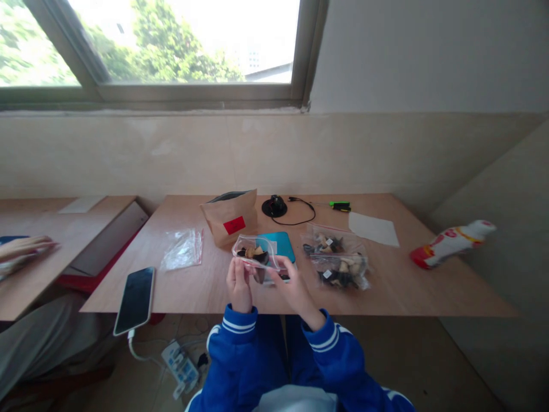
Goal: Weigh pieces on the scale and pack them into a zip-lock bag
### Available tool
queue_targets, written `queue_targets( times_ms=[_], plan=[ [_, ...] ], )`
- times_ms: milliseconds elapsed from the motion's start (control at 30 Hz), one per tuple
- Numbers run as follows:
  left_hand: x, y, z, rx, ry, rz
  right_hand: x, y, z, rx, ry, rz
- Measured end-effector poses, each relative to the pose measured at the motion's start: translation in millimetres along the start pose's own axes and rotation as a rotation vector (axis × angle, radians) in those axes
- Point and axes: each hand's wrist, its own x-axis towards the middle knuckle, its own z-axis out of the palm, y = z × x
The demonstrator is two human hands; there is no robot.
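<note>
Both hands meet just above the near edge of the wooden table [412, 286], and together they hold a small clear zip bag [256, 253] with dark and pale pieces inside. The left hand [239, 284] has its fingers closed in a pinch on the bag's lower left edge; the right hand [295, 292] pinches the bag's lower right edge, its fingers stretched along the seal. The bag is lifted slightly off the tabletop and tilted, and it covers part of a teal flat thing [281, 244] lying just behind it.

Just to the right lie two more filled clear bags [338, 263], touching one another. Beyond them a white sheet of paper [373, 229] lies flat, and a green marker [340, 205] sits near the far edge. A brown paper pouch with a red label [230, 220] stands behind the held bag, with a black round device and its cable [277, 207] beside it. To the left lies an empty clear bag [183, 249], with bare wood between it and the hands.

A phone [135, 299] overhangs the near left corner, its cable dropping to a power strip [182, 366] on the floor. A white and red bottle [450, 243] lies on its side at the right edge. On the neighbouring table, another person's hand [23, 249] rests well apart.
</note>
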Motion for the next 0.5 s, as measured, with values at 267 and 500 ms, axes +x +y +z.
queue_targets(
  times_ms=[267, 500],
  plan=[
    [-7, -8, 1.0, 0.435, 0.03, 0.241, 12, 5, -23, 0.191, 0.33, -0.072],
    [20, -13, 5.0, 0.175, -0.217, 0.035, 23, 10, -39, 0.142, 0.364, -0.118]
  ],
)
